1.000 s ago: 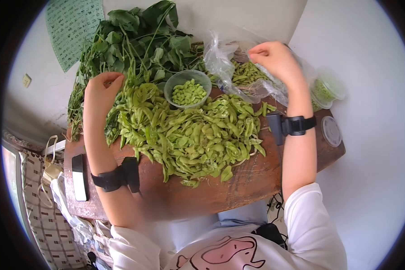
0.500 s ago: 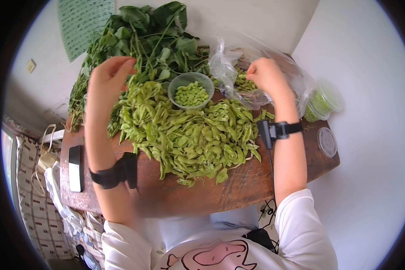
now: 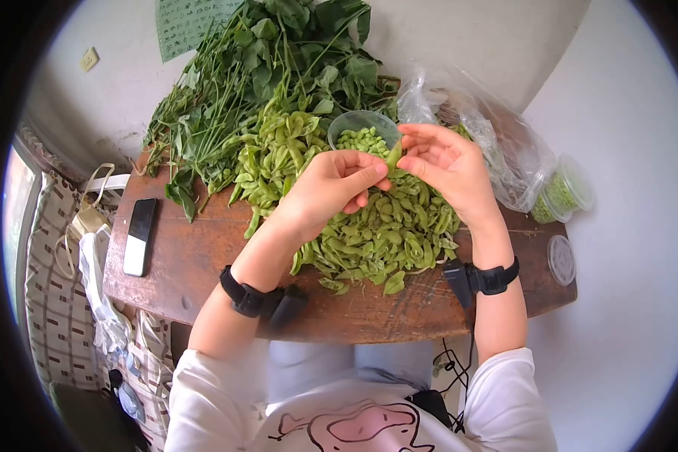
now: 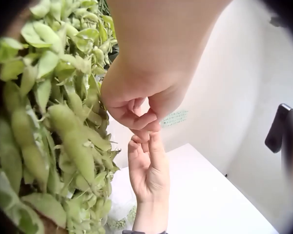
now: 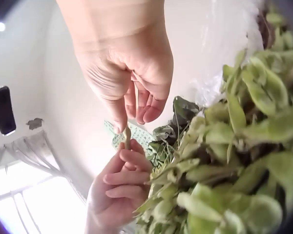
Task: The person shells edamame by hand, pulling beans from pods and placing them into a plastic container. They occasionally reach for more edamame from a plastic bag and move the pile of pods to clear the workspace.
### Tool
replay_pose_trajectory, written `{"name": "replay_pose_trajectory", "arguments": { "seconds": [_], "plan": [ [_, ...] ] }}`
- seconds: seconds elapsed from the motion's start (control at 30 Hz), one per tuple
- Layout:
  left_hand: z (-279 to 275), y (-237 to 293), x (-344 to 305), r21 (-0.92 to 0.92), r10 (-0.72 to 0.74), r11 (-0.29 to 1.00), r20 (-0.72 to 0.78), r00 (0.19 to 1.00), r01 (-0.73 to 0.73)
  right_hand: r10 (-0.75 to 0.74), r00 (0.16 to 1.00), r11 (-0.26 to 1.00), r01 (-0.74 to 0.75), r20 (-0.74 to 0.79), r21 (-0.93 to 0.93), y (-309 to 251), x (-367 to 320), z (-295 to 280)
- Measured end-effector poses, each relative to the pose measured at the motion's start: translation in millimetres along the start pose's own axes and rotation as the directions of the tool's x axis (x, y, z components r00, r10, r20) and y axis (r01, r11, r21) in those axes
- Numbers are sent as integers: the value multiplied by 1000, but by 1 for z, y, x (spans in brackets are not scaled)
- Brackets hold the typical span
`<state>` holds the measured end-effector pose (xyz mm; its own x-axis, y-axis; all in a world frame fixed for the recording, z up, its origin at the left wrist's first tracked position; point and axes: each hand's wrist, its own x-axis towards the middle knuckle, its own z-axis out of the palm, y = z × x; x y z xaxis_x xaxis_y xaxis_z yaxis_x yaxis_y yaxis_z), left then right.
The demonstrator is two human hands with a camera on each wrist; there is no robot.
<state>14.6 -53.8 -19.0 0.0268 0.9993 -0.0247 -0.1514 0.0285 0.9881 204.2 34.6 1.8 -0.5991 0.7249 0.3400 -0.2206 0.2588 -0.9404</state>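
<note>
In the head view my left hand [image 3: 331, 184] pinches a green soybean pod [image 3: 394, 154] between thumb and fingertips, over the pod pile. Facing it, my right hand [image 3: 452, 169] has its thumb and fingertips at the pod's other end. The right wrist view shows the soybean pod [image 5: 127, 138] upright between the left fingers and the right thumb. Below lies a big heap of soybean pods [image 3: 384, 237]. Just behind the hands stands a clear plastic bowl [image 3: 346, 120] with shelled green beans [image 3: 361, 140], partly hidden by them.
Leafy soybean stalks [image 3: 279, 60] fill the back left of the wooden table [image 3: 203, 248]. At right are a clear plastic bag [image 3: 497, 166], a lidded tub of beans [image 3: 561, 188] and a round lid [image 3: 561, 260]. A phone [image 3: 139, 237] lies near the left edge.
My left hand has come from the stalks at left to the middle. The right hand has left the bag area and moved in to meet it, with a pod now between them.
</note>
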Motion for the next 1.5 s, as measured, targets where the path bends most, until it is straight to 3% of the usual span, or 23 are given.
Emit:
{"name": "replay_pose_trajectory", "arguments": {
  "seconds": [0.13, 0.2, 0.27, 0.33, 0.4, 0.7, 0.9, 1.1, 1.2, 1.5],
  "plan": [
    [-1, -7, 1, 30, 42, 999, -34, 999, -41, 109, 994, 994, -109, 22, 14, 18, -8, 1],
    [-1, -6, -1, 86, 57, 995, 0, 998, -57, 100, 995, 995, -100, 30, 21, 26, -9, 2],
    [-3, -8, 0, 53, 58, 997, 1, 998, -58, -48, 998, 998, 49, 27, -26, 27, -7, 4],
    [-6, -10, 1, -19, 51, 999, 37, 998, -51, 5, 1000, 1000, -5, 19, -1, 27, -10, 5],
    [-8, -11, 1, 5, 25, 1000, 42, 999, -25, -41, 999, 999, 40, 19, 29, 30, -9, 6],
    [-6, -10, -2, -205, -42, 977, 112, 993, 65, -108, 992, 989, 101, 60, 112, 35, -10, 4],
    [-7, -11, -1, -220, -54, 971, 161, 985, 89, -71, 995, 987, 59, 75, 147, 33, -11, 3],
    [-12, -11, -2, -228, -104, 960, 253, 962, 164, -87, 986, 995, 79, 140, 60, 32, -13, 4],
    [-12, -11, -2, -231, -117, 956, 267, 957, 182, -119, 969, 984, 86, 214, 158, 33, -13, 4],
    [-7, -15, -2, -238, -46, 967, 173, 984, 88, -170, 976, 982, 157, 137, 101, 36, -15, 11]
  ]
}}
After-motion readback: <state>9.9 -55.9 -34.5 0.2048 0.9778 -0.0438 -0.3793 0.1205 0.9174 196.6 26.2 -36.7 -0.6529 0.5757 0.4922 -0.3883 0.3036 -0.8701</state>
